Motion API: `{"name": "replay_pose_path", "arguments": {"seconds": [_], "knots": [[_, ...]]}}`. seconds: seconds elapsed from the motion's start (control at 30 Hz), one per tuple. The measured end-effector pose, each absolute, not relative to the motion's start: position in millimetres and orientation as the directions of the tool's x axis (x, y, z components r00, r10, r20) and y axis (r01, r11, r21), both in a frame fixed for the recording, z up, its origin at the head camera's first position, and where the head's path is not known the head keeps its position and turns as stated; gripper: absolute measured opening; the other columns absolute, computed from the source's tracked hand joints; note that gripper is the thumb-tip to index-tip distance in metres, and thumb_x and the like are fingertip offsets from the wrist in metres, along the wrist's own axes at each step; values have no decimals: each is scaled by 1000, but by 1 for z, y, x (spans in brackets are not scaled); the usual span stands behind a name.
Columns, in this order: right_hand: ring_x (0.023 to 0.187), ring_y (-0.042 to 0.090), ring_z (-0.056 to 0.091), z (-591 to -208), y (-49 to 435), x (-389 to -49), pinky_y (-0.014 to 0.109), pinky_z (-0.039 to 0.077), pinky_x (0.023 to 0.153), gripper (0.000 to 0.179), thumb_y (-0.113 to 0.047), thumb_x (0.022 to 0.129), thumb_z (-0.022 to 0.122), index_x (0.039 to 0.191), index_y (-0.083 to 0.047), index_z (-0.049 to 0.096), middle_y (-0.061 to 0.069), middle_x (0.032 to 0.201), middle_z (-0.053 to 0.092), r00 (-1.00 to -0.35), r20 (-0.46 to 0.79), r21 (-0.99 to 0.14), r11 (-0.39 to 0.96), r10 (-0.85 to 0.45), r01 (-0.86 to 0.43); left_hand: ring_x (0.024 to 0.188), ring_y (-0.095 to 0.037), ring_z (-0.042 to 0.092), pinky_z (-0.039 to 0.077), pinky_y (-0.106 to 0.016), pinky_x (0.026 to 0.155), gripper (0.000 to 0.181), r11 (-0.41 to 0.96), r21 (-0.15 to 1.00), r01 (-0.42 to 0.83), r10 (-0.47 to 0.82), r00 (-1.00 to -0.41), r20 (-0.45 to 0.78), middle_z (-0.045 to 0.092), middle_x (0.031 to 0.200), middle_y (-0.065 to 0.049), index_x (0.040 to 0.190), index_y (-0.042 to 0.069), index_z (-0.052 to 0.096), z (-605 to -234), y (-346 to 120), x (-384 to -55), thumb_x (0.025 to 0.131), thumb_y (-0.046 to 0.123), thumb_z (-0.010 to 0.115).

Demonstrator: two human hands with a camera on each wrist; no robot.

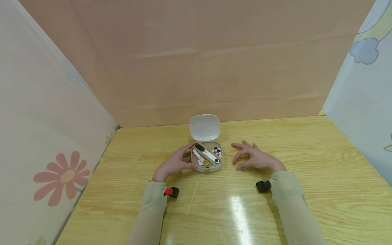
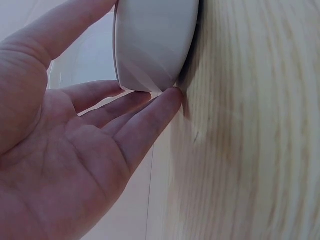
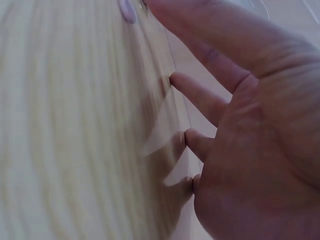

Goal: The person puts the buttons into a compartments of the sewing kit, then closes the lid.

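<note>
A small sewing box (image 1: 216,168) stands on the table with its white lid (image 1: 204,127) raised. My left hand (image 1: 176,161) grips its left side, thumb at the front and fingers farther back. In the left wrist view, fingertips (image 2: 172,95) press the box wall (image 2: 155,40) near the tabletop. Inside lie a black-and-white tool (image 1: 210,156), several buttons (image 1: 216,150), a pink-and-white piece (image 1: 198,155) and a gold round piece (image 1: 206,163). To the right, my right hand (image 1: 255,159) hovers low, thumb and index finger bent beside a small pale button (image 3: 127,11) on the table.
A pale thin strip or line (image 1: 192,197) runs along the wooden table (image 1: 211,211) in front of the box. Behind stands a peach-coloured panel (image 1: 199,68). Patterned side walls, one with a red flower (image 1: 68,176), flank the table.
</note>
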State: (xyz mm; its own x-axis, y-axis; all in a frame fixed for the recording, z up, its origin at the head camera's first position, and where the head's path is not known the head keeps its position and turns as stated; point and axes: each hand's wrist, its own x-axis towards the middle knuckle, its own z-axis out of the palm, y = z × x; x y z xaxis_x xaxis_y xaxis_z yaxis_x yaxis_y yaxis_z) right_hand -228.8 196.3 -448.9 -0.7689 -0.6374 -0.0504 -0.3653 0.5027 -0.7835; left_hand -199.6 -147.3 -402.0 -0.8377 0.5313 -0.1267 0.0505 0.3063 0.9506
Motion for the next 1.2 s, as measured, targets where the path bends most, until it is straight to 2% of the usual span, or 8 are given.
{"name": "replay_pose_path", "arguments": {"seconds": [0.17, 0.3, 0.47, 0.77, 1.2], "knots": [[141, 43, -10, -451, 197, -229, 63, -17, 105, 16, -29, 76, 81, 90, -26, 72, 15, 154, 26, -767, -38, -760, 517, -641, -394, 136, -36, 30, 34, -46, 107, 90, 322, 945, 55, 513, -849, -125, 24, 154, -10, 153, 9, 22, -418, -149, -206, 81, 5, 77], [141, 43, -9, -451, 197, -229, 63, -16, 106, 12, -25, 80, 78, 90, -26, 72, 14, 154, 26, -772, -32, -755, 522, -635, -398, 136, -31, 32, 37, -40, 106, 93, 348, 935, 63, 500, -856, -128, 26, 153, -4, 153, 13, 23, -428, -151, -211, 79, 10, 79], [141, 44, -7, -451, 198, -229, 63, -16, 106, 6, -20, 87, 71, 92, -24, 72, 15, 153, 28, -780, -13, -763, 510, -626, -397, 136, -31, 32, 37, -40, 106, 92, 350, 934, 69, 500, -857, -123, 26, 153, -3, 153, 14, 23, -427, -151, -212, 80, 9, 79], [141, 43, -5, -452, 198, -228, 62, -14, 107, 11, -21, 84, 74, 95, -24, 71, 14, 152, 30, -786, -15, -760, 518, -618, -393, 136, -34, 31, 36, -44, 107, 91, 338, 938, 76, 510, -852, -115, 26, 154, -6, 153, 13, 23, -429, -151, -211, 81, 11, 78], [142, 42, -3, -449, 196, -224, 62, -13, 108, 5, -18, 85, 73, 88, -21, 71, 15, 151, 32, -798, -6, -757, 524, -602, -390, 135, -33, 33, 39, -41, 105, 91, 352, 933, 73, 510, -851, -126, 25, 154, -7, 153, 12, 21, -425, -151, -208, 81, 10, 77]]}}
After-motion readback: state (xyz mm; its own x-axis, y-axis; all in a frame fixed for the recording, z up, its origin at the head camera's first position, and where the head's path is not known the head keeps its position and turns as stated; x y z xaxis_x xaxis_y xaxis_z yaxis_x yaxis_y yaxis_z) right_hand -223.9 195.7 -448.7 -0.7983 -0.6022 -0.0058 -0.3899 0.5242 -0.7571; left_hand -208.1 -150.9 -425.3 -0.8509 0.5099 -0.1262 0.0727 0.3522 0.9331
